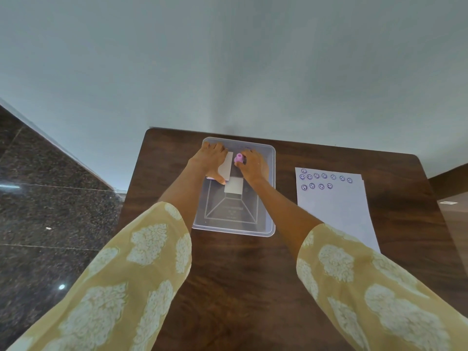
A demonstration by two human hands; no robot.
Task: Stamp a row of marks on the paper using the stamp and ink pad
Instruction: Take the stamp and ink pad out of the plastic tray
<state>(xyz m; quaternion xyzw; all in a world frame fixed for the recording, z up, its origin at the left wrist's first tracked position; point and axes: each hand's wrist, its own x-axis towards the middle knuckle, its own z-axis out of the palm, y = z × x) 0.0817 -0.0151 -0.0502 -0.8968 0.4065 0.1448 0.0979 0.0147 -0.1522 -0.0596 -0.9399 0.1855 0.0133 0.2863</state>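
A clear plastic tray lies on the brown wooden table. My right hand is inside its far end, closed around a small pink stamp. My left hand rests beside it on a flat white piece, with a pink edge showing under the thumb; I cannot tell whether this is the ink pad. A white square lies in the tray just nearer me. To the right lies the white paper with two rows of purple smiley marks near its far edge.
The table stands against a pale wall. Dark polished stone floor lies to the left of the table. Brown table surface shows between the tray and me. The paper's lower half carries no marks.
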